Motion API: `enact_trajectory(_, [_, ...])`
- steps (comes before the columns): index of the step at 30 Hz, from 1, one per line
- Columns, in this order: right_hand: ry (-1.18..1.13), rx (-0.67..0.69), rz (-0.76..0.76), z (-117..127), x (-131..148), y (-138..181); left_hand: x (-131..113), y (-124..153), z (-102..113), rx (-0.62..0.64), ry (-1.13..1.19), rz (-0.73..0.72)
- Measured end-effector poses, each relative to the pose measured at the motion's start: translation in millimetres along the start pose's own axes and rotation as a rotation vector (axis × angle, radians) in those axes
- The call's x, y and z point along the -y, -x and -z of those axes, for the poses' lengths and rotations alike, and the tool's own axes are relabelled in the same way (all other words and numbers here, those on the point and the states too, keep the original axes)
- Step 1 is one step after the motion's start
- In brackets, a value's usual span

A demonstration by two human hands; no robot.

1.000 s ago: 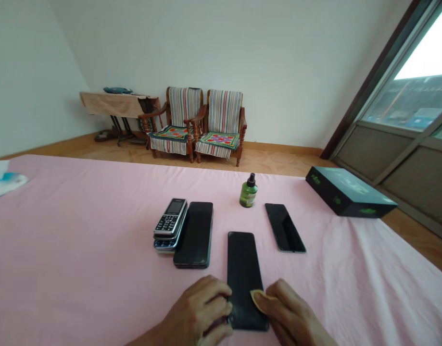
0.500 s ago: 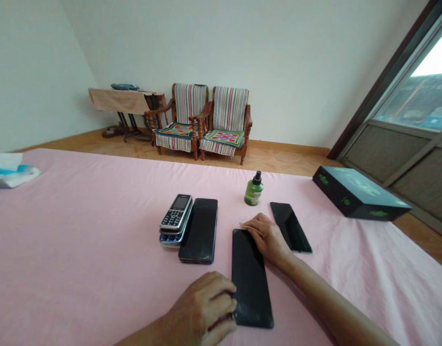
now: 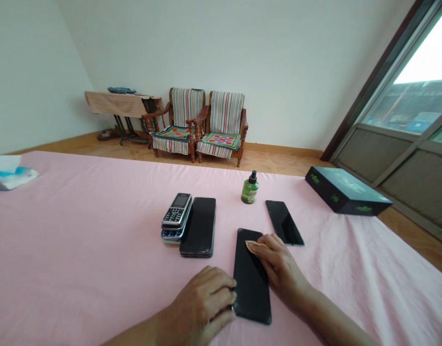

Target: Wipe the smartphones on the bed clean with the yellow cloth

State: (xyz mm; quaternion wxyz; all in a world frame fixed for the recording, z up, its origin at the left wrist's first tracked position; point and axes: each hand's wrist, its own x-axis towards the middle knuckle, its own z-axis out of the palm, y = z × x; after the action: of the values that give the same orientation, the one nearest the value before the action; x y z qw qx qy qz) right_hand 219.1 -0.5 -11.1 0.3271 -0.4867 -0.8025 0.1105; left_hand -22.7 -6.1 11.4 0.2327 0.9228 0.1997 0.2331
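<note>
A black smartphone (image 3: 250, 288) lies face up on the pink cloth between my hands. The bent fingertips of my left hand (image 3: 208, 298) press on its left edge and hold it. Over its upper right part, my right hand (image 3: 282, 264) pinches a small pale yellow cloth (image 3: 255, 247) against the screen. To the left lie stacked black smartphones (image 3: 199, 226) beside a pile of keypad phones (image 3: 177, 211). Another dark phone (image 3: 284, 221) rests beyond my right hand. The rest of the yellow cloth is hidden under my fingers.
A green spray bottle (image 3: 250, 188) with a black top stands behind the phones. At the right is a black box (image 3: 343, 190) with green print. A white and blue packet (image 3: 11, 175) sits at the far left of the pink-covered surface (image 3: 80, 230). Two wooden chairs (image 3: 221, 125) stand beyond.
My right hand has slid the cloth from the phone's top edge down onto its screen. My left hand stays at the phone's left edge. The view has shifted slightly.
</note>
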Motion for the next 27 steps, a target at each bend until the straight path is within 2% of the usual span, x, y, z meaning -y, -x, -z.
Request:
enact_trajectory(5, [0.021, 0.085, 0.041, -1.3, 33.9, 38.4, 1.6, 1.1, -3.1, 0.003, -0.037, -0.016])
enact_trajectory(10, [0.120, 0.047, 0.209, -2.8, 50.6, 64.2, 1.4, 0.9, -5.6, -0.009, -0.075, -0.033])
enact_trajectory(12, [0.075, -0.002, 0.189, 1.4, 51.3, 62.5, 0.8, 0.9, -6.0, -0.007, -0.102, -0.045])
enact_trajectory(15, [-0.062, -0.084, -0.015, 9.0, 43.9, 41.1, 0.5, 1.7, -7.0, -0.004, -0.138, -0.045])
enact_trajectory(17, [-0.138, -0.079, -0.100, 9.7, 32.1, 16.4, 0.8, 2.9, -8.2, -0.007, -0.146, -0.038])
enact_trajectory(22, [-0.058, -0.091, -0.063, -12.2, -7.9, -46.0, 1.5, 6.2, -10.9, -0.014, -0.157, -0.039])
enact_trajectory(27, [-0.006, -0.081, 0.003, -32.6, -24.0, -64.4, 0.6, 5.7, -10.9, -0.028, -0.170, -0.053])
